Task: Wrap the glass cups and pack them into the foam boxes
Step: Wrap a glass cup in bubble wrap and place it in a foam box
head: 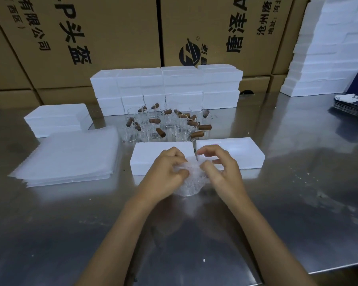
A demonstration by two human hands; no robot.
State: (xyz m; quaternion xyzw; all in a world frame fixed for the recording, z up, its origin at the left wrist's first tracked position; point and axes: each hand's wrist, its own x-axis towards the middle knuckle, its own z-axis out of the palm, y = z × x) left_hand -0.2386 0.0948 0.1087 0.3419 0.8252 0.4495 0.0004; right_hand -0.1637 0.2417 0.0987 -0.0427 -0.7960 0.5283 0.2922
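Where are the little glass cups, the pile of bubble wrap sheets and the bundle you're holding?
Clear glass cups with brown handles (170, 122), head view, cluster's middle.
Stack of bubble wrap sheets (74, 155), head view, top sheet.
Bubble-wrapped bundle (192, 180), head view, its front.

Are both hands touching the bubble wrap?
Touching. The head view shows the left hand and right hand with fingers curled into the bubble wrap bundle between them, pinching it from both sides.

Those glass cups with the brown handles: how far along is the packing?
Done: I can't tell; the stacked foam boxes at the back are closed. In hand: the left hand and right hand are folding bubble wrap around one item, in front of two foam boxes. Left: a cluster of unwrapped glass cups stands behind them, with wrap sheets waiting.
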